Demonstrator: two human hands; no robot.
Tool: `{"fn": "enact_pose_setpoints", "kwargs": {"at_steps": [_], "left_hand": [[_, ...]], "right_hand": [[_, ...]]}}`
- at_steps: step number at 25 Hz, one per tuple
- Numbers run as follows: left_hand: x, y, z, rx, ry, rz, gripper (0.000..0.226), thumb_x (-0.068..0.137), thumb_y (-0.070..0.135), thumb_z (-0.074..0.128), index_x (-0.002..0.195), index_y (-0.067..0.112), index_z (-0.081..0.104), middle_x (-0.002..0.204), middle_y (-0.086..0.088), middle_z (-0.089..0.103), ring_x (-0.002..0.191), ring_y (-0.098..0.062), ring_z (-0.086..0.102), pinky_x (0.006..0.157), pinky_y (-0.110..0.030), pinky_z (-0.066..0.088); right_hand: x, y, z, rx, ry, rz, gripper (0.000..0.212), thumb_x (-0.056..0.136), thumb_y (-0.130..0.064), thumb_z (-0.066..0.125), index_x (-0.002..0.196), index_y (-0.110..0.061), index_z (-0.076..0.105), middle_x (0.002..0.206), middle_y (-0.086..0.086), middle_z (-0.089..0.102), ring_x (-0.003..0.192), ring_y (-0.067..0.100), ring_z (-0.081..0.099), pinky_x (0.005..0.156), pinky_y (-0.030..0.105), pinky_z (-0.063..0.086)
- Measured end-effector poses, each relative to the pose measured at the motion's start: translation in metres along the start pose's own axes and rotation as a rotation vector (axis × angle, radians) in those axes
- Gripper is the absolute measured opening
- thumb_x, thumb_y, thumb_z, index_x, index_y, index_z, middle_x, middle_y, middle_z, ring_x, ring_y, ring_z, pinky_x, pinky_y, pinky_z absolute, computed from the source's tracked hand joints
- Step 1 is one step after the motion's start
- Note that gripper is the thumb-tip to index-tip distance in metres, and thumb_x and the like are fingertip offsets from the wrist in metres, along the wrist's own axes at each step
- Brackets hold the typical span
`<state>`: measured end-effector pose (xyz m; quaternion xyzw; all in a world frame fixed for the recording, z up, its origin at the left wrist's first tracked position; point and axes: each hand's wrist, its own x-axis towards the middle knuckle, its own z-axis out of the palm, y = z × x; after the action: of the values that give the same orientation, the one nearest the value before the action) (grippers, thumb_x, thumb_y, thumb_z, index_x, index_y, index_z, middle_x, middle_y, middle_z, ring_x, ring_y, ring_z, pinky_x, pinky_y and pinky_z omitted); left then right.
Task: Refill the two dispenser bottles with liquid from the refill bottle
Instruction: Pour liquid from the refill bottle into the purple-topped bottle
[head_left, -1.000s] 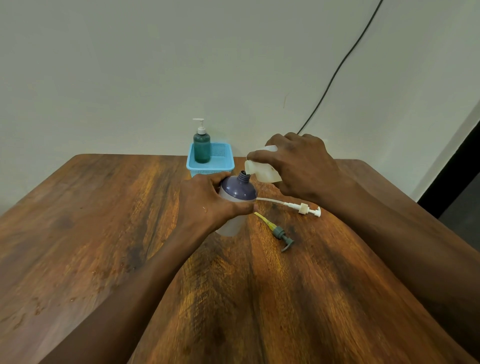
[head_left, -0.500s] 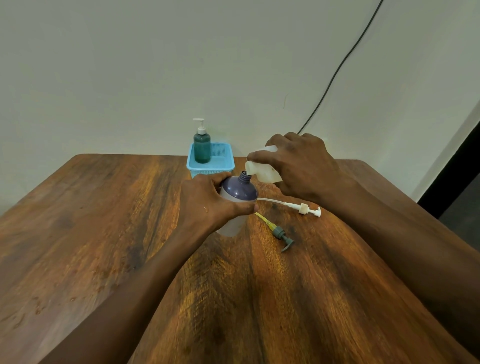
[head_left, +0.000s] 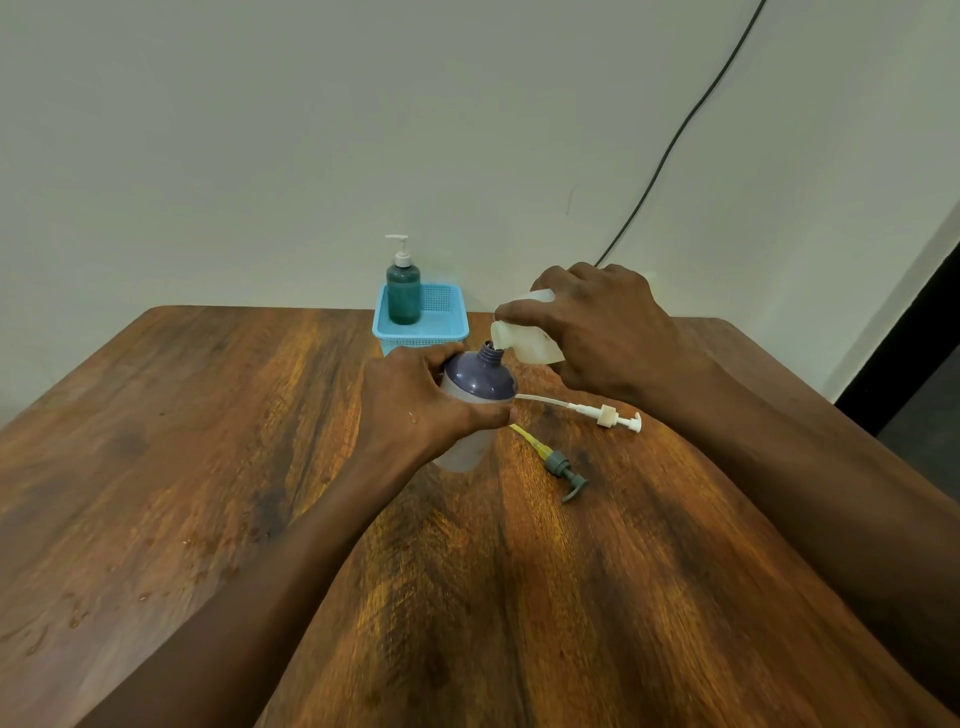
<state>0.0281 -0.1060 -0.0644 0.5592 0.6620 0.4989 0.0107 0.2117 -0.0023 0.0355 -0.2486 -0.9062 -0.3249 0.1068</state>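
Where the table (head_left: 156, 493) lies nearest, two bare forearms cross its brown wood toward the middle. Small wet spots dot the boards on the left.

- Grey pump (head_left: 563, 470): yellow tube attached. It lies flat on the table, just right of the left fingertips and nearer than them, and touches neither hand.
- Left hand (head_left: 410, 410): fingers and thumb are curled round the purple bottle (head_left: 480, 382), gripping it below the shoulder. The bottle stands on the table with no cap and its threaded neck bare. Its lower body is pale and translucent.
- White pump (head_left: 608, 415): long white tube attached. It lies flat with the tube end beside the left fingertips and the head under the right wrist.
- Right hand (head_left: 602, 332): fingers are curled over the refill bottle (head_left: 530, 345) and hold it tipped, spout down. The spout sits at the purple bottle's neck, just past the left fingertips. Whether the two touch cannot be told.
- Basket (head_left: 441, 325): blue and perforated. It stands beyond the left fingertips at the table's far edge.
- Green bottle (head_left: 403, 291): white pump fitted. It stands upright in the basket's left side.
- Wall (head_left: 260, 156): pale and plain.
- Cable (head_left: 675, 140): black. It runs down the wall on a slant and ends behind the right knuckles.
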Motion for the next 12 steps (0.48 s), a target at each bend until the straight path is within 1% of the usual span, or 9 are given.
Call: {"fn": "enact_pose_setpoints", "kwargs": {"at_steps": [8, 12], "left_hand": [[0.0014, -0.0003, 0.0, 0.007, -0.004, -0.002, 0.083, 0.052, 0.072, 0.086, 0.122, 0.03, 0.069, 0.115, 0.011, 0.073, 0.101, -0.007, 0.069, 0.085, -0.033, 0.062], [0.0015, -0.0004, 0.0002, -0.001, -0.002, -0.001, 0.08, 0.052, 0.071, 0.086, 0.119, 0.031, 0.071, 0.112, 0.011, 0.074, 0.099, -0.007, 0.07, 0.083, -0.034, 0.062]], "right_hand": [[0.0009, -0.0012, -0.0019, 0.018, -0.001, -0.002, 0.07, 0.081, -0.031, 0.081, 0.144, -0.039, 0.051, 0.125, 0.016, 0.065, 0.104, 0.035, 0.065, 0.085, 0.049, 0.056], [0.0015, -0.001, -0.0034, 0.011, -0.003, -0.005, 0.07, 0.083, -0.032, 0.08, 0.145, -0.04, 0.049, 0.126, 0.016, 0.064, 0.104, 0.035, 0.064, 0.086, 0.049, 0.055]]}}
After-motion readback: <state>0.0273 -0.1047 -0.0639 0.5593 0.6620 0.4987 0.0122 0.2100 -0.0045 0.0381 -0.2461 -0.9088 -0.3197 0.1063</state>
